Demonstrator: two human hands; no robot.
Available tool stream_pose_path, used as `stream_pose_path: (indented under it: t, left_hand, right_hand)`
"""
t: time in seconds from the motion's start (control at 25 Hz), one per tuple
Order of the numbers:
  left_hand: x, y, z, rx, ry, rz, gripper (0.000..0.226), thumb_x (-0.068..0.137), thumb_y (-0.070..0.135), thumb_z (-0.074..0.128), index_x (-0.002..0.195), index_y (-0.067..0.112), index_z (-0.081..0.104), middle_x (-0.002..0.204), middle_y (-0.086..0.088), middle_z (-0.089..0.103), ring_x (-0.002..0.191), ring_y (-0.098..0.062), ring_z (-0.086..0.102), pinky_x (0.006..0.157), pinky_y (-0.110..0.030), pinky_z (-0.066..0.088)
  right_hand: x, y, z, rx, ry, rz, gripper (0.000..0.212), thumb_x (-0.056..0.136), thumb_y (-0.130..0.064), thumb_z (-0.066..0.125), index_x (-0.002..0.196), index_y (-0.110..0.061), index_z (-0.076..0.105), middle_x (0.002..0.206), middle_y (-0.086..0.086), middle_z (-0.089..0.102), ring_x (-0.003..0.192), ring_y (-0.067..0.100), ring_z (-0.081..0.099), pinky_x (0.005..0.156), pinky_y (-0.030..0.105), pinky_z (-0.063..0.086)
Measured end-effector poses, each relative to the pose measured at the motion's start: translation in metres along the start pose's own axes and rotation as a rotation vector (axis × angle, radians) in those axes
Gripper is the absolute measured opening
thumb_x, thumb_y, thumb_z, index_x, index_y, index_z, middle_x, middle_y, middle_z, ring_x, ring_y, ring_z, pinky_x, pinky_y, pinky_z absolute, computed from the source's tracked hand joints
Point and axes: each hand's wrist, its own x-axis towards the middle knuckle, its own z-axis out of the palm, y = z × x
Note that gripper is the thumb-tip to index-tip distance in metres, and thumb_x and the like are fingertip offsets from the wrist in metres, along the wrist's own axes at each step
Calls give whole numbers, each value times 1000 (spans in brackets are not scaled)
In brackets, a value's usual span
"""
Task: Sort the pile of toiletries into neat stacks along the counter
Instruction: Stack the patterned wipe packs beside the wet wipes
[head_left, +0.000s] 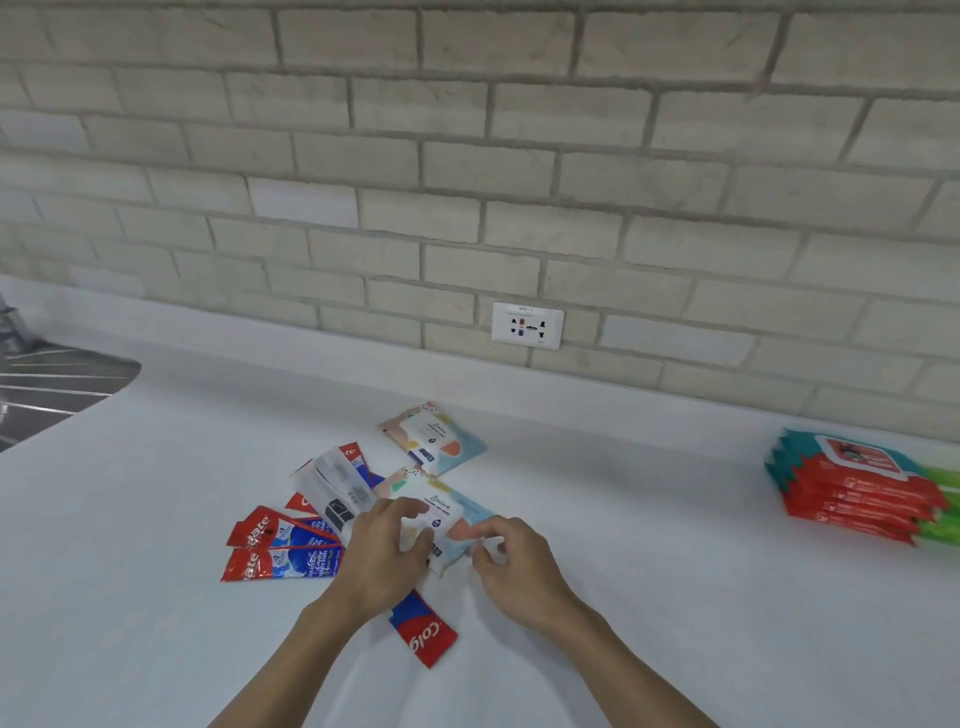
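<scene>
Both hands work at counter (156, 597) centre: left hand (387, 553) curls over near-left edge of a pastel wipes pack (441, 512), fingers bent on it; right hand (511, 564) pinches its near-right corner w/ thumb & fingertips. 2nd pastel pack (434, 439) lies just behind. Toothpaste tubes (283, 545) fan out left, 1 tube (426, 636) under left wrist. Red/teal wipes stack (857, 486) sits well apart at right, near wall.

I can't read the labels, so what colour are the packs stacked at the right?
Mostly red with teal tops, green at one end; head view.
</scene>
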Motion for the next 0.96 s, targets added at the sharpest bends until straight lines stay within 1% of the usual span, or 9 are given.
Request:
stream_pose_path:
  t: [0.08, 0.16, 0.24, 0.36, 0.6, 0.72, 0.84, 0.88, 0.96]
  left_hand:
    - [13, -10, -6, 57, -20, 5, 33, 90, 37, 57, 123, 30, 55, 138, 2, 49, 125, -22, 43, 104, -42, 42]
    - [30, -19, -12, 116, -42, -6, 39, 91, 39, 54, 128, 27, 51, 137, 1, 51, 127, -24, 41, 106, -41, 37]
    - [49, -23, -17, 174, -78, -17, 46, 92, 42, 51, 134, 25, 44, 136, -1, 51, 128, -26, 38, 106, -41, 34]
    - [68, -21, -18, 270, -185, -95, 58, 92, 50, 48, 141, 23, 34, 134, -4, 52, 131, -30, 33, 106, -45, 35]
    - [79, -15, -10, 400, -241, -190, 79, 83, 66, 51, 144, 21, 26, 144, -10, 41, 137, -36, 23, 108, -49, 30]
    - [90, -18, -13, 380, -293, -261, 84, 70, 77, 55, 130, 20, 39, 132, -7, 52, 127, -31, 40, 104, -45, 36]
    - [95, -12, -18, 305, -348, -273, 70, 63, 75, 65, 100, 20, 43, 97, 1, 64, 90, -16, 62, 90, -38, 51]
    - [94, -10, -19, 292, -349, -269, 70, 62, 73, 68, 99, 20, 42, 96, 1, 63, 88, -16, 62, 88, -38, 52]
    - [91, -4, -20, 295, -346, -255, 78, 60, 73, 70, 108, 17, 44, 108, -1, 60, 100, -19, 58, 92, -38, 51]
  right_hand:
    - [7, -2, 9, -38, 18, -19, 19, 95, -22, 56, 110, -28, 65, 124, -6, 52, 118, 8, 51, 72, 0, 39]
    - [12, -5, 18, -123, 32, -60, 24, 94, -23, 57, 117, -25, 61, 128, -4, 50, 119, 10, 50, 82, 1, 39]
    - [17, -9, 26, -254, 17, -109, 34, 95, -26, 54, 129, -23, 54, 136, -5, 44, 123, 15, 44, 97, 17, 42]
    - [19, -9, 35, -408, -45, -108, 44, 97, -32, 47, 141, -26, 41, 147, -3, 33, 132, 25, 31, 109, 33, 36]
    - [18, 0, 43, -540, -109, -38, 53, 99, -41, 39, 149, -35, 22, 159, -3, 17, 144, 31, 14, 119, 43, 21]
    - [16, 2, 46, -559, -108, -17, 55, 100, -43, 38, 151, -36, 17, 162, -2, 11, 148, 31, 5, 122, 43, 11]
    - [14, 6, 47, -576, -105, -10, 57, 100, -43, 37, 152, -35, 14, 162, -2, 9, 149, 28, 4, 122, 43, 7]
    - [13, 8, 46, -573, -102, -7, 57, 100, -44, 36, 152, -35, 14, 162, -3, 9, 149, 26, 4, 122, 43, 7]
    - [12, 14, 45, -560, -86, -10, 57, 100, -44, 36, 152, -35, 14, 162, -5, 10, 149, 22, 4, 123, 42, 7]
